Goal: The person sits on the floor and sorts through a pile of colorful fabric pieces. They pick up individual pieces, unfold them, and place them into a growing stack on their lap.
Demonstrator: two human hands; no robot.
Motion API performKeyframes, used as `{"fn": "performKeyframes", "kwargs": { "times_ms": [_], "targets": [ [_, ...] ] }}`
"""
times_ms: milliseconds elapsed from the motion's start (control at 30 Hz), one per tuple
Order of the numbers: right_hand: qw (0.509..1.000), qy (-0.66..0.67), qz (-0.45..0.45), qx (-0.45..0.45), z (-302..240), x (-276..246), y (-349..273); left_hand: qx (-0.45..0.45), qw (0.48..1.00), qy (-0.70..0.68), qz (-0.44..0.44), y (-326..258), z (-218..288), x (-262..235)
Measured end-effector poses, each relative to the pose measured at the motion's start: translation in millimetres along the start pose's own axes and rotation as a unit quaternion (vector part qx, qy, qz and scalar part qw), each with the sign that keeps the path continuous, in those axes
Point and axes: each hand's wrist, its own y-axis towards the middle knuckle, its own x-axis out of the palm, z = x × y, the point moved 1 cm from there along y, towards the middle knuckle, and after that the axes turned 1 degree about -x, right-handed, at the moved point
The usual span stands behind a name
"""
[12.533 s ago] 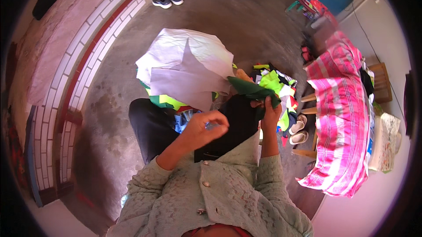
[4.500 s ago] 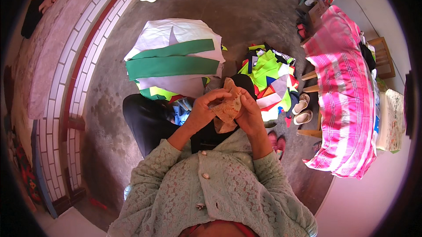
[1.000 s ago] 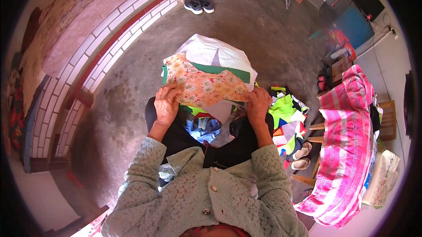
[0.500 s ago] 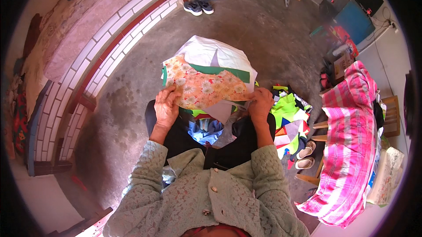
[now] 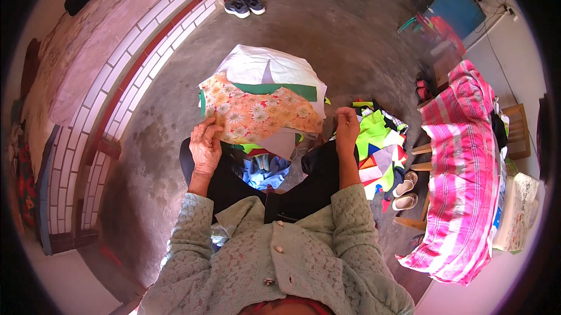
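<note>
An orange floral cloth piece [image 5: 257, 112] lies spread over my knees, on top of a large white cloth [image 5: 286, 67] and a green strip [image 5: 301, 91]. A grey cloth piece [image 5: 279, 141] shows under its near edge. At the floral cloth's near left corner, my left hand [image 5: 205, 145] is closed with its fingertips on the edge. My right hand [image 5: 348, 129] is raised just right of the cloth, apart from it, fingers curled together; whatever they may hold is hidden. Between my knees lies a bundle of blue cloth [image 5: 266, 176].
Colourful fabric scraps [image 5: 374, 134] are heaped on the floor at my right, beside beige shoes [image 5: 405, 192]. Pink plaid cloth [image 5: 461, 186] covers wooden-legged furniture further right. A white-tiled brick ledge [image 5: 137, 61] runs along the left; dark shoes [image 5: 244, 7] stand near its far end.
My right hand has let go of the floral cloth's right edge and lifted away from it. My left hand stays at the left corner. The whole view has shifted slightly.
</note>
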Motion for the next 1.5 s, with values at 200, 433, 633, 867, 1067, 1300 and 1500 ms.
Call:
{"fn": "performKeyframes", "kwargs": {
  "times_ms": [200,433,633,867,1067,1300,1500],
  "targets": [
    [0.986,0.013,-0.127,-0.108,-27.7,13.4,-16.1,0.006,0.999,-0.010,0.035,-1.5,-3.1,-1.7],
    [0.955,-0.097,-0.227,-0.167,-53.5,20.7,-25.4,-0.049,0.997,-0.026,0.056,-4.3,-4.9,-5.6],
    [0.955,-0.087,-0.215,-0.182,-47.3,20.3,-23.9,-0.007,0.999,-0.022,0.034,22.5,20.3,8.6],
    [0.952,-0.100,-0.228,-0.178,-42.7,18.5,-22.6,0.108,0.980,-0.094,-0.139,74.7,105.4,56.4],
    [0.959,-0.082,-0.224,-0.154,-38.5,14.6,-22.6,0.199,0.944,0.066,-0.254,62.3,107.3,133.0],
    [0.974,-0.022,-0.186,-0.125,-36.6,5.3,-19.6,0.178,0.945,0.059,-0.269,61.7,116.1,127.6],
    [0.948,0.293,-0.117,0.048,-27.3,-15.7,-6.0,0.170,0.941,0.073,-0.282,64.5,123.3,129.2]
  ]
}}
